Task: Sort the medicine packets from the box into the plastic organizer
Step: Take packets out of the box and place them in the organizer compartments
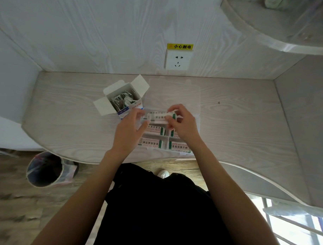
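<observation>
Both hands are working over the organizer [197, 112]: right hand [182, 123] pinching a packet [160, 116], left hand [129, 128] gripping its other end, box [124, 101] standing alongside.

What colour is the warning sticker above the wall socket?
The warning sticker is yellow with dark characters, seen in the head view.

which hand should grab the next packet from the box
Left. The left hand lies right beside the open box and looks free, though blurred. The right hand pinches a packet over the organizer.
</observation>
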Demonstrator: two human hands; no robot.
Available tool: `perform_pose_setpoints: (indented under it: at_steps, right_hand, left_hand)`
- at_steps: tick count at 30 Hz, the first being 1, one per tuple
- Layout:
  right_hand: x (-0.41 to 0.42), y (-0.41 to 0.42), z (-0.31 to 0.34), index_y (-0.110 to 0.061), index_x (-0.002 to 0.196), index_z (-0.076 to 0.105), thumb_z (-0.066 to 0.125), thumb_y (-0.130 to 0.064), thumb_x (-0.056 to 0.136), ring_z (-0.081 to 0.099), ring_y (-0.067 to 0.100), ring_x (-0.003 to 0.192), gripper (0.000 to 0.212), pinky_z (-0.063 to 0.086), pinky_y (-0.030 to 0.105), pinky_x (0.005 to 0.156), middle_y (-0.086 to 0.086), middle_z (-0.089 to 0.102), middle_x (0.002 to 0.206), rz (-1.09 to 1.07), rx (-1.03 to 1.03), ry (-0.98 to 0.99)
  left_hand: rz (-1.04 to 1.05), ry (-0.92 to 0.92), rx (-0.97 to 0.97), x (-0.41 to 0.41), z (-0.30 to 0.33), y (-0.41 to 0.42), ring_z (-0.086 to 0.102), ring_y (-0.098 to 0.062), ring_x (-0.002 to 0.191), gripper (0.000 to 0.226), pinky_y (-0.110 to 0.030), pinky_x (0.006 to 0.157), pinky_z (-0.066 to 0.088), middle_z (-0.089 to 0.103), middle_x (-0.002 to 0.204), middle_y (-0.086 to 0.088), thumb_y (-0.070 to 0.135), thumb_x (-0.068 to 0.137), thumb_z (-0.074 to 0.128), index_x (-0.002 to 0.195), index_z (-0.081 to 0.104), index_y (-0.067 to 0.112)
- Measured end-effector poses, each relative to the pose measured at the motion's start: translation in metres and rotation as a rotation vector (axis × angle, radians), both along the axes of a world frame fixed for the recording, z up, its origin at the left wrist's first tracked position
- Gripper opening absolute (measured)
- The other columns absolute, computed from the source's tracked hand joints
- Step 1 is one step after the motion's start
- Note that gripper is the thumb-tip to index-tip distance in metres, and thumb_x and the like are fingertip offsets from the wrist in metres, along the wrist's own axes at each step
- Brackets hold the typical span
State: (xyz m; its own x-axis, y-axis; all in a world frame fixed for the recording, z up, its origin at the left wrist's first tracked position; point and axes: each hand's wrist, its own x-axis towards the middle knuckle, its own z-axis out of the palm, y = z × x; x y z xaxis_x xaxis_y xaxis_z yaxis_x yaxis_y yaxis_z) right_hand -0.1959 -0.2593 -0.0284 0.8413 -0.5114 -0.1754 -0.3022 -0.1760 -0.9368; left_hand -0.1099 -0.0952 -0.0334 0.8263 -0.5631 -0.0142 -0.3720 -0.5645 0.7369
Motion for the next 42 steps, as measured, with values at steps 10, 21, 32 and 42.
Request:
perform_pose_setpoints:
  at_steps: [10, 21, 32, 42]
  right_hand:
    - [0.034, 0.011, -0.015, -0.026, 0.098, 0.061, 0.059, -0.033, 0.09, 0.057, 0.011, 0.066, 0.011, 0.046, 0.026, 0.066, -0.005, 0.064, 0.085, 0.043, -0.478, 0.287]
    - [0.036, 0.003, -0.018, -0.022, 0.101, 0.06, 0.053, -0.032, 0.094, 0.061, 0.015, 0.084, 0.015, 0.038, 0.024, 0.068, -0.005, 0.065, 0.097, 0.181, -0.761, 0.358]
    - [0.035, 0.004, -0.019, -0.02, 0.104, 0.061, 0.041, -0.029, 0.099, 0.062, 0.019, 0.08, 0.022, 0.046, 0.03, 0.07, 0.0, 0.067, 0.093, 0.38, -0.912, 0.412]
    - [0.031, -0.001, -0.017, -0.018, 0.113, 0.06, 0.039, -0.033, 0.099, 0.062, 0.022, 0.085, 0.029, 0.042, 0.029, 0.069, 0.003, 0.067, 0.098, 0.395, -0.955, 0.46]
  left_hand:
    - [0.025, 0.048, 0.18, 0.008, -0.015, 0.002, 0.058, -0.027, 0.106, 0.039, -0.039, 0.092, 0.044, 0.06, 0.118, -0.009, 0.008, 0.086, 0.058, 0.124, 0.053, 0.011]
    - [-0.014, 0.014, 0.228, 0.006, -0.025, 0.007, 0.061, -0.019, 0.096, 0.033, -0.032, 0.082, 0.048, 0.065, 0.104, -0.002, 0.017, 0.081, 0.067, 0.112, 0.057, 0.011]
    - [-0.264, -0.339, 0.436, 0.024, -0.014, -0.023, 0.061, -0.019, 0.089, 0.026, -0.029, 0.07, 0.044, 0.063, 0.105, -0.001, 0.029, 0.099, 0.039, 0.116, 0.056, 0.023]
    - [-0.244, -0.268, 0.582, 0.038, -0.016, -0.032, 0.062, -0.021, 0.087, 0.029, -0.032, 0.065, 0.05, 0.065, 0.096, -0.003, 0.041, 0.094, 0.044, 0.108, 0.059, 0.021]
